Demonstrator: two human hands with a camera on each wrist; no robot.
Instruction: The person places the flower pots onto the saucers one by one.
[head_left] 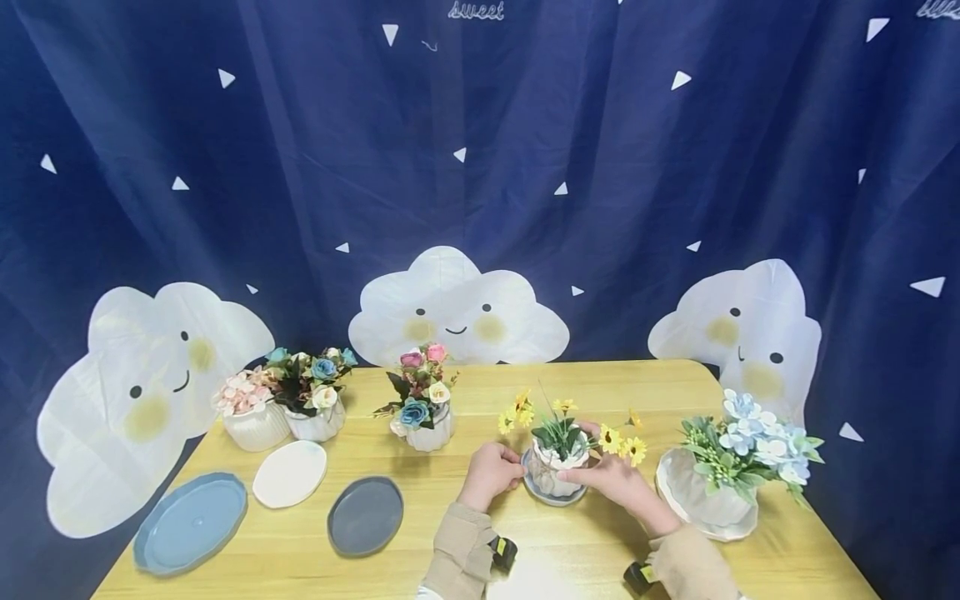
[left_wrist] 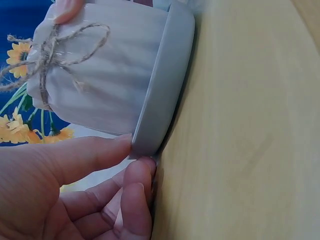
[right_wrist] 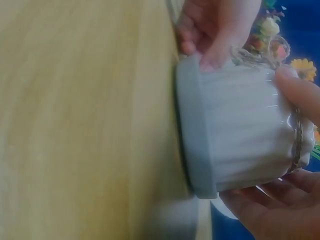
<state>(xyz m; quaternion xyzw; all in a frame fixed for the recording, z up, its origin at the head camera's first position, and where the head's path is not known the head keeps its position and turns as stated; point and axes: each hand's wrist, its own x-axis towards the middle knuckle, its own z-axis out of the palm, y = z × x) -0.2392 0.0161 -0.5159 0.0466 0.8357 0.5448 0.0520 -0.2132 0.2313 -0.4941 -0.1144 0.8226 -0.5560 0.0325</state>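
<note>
A white ribbed flower pot (head_left: 553, 477) with yellow daisy-like flowers (head_left: 621, 444) stands on a small grey-blue saucer (head_left: 556, 500). Twine is tied in a bow (left_wrist: 50, 55) round the pot's upper part. At the saucer's left edge, my left hand (head_left: 491, 473) pinches the rim between thumb and fingers, as the left wrist view shows closely. My right hand (head_left: 611, 479) grips the pot from the right, its thumb (right_wrist: 296, 90) on the near side and its fingers (right_wrist: 270, 205) round the far side. The saucer's underside is hidden.
To the right, a pot of blue flowers (head_left: 757, 442) sits on a white saucer (head_left: 729, 530). Several potted flowers, including a mixed bunch (head_left: 423, 396), stand at the back left. A dark grey plate (head_left: 365, 516), a white plate (head_left: 290, 473) and a blue oval tray (head_left: 191, 522) lie on the left.
</note>
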